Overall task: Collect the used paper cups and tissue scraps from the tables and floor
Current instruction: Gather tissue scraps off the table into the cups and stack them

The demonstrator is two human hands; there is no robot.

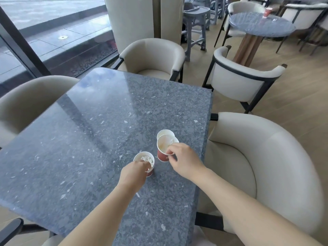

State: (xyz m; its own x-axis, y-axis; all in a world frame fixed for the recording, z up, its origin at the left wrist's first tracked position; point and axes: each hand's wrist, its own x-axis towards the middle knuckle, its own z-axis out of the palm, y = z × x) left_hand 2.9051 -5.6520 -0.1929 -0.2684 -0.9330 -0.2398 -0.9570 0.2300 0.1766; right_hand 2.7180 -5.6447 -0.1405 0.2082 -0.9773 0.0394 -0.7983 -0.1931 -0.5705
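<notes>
Meanwhile, both hands pinch cup rims on the counter.
Left grip closes on tissue-filled cup; right grip clamps second cup, seemingly for stacking.

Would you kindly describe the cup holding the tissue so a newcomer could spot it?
On the grey stone table, three red paper cups sit near its right edge. The tissue cup is the left one, standing apart, pinched by the left hand; only it holds crumpled white tissue.

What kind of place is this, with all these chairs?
Probably a café or lounge seating area. Cushioned tub chairs ring a stone-topped table, another round table stands behind, and used red paper cups sit beside a big window.
</notes>
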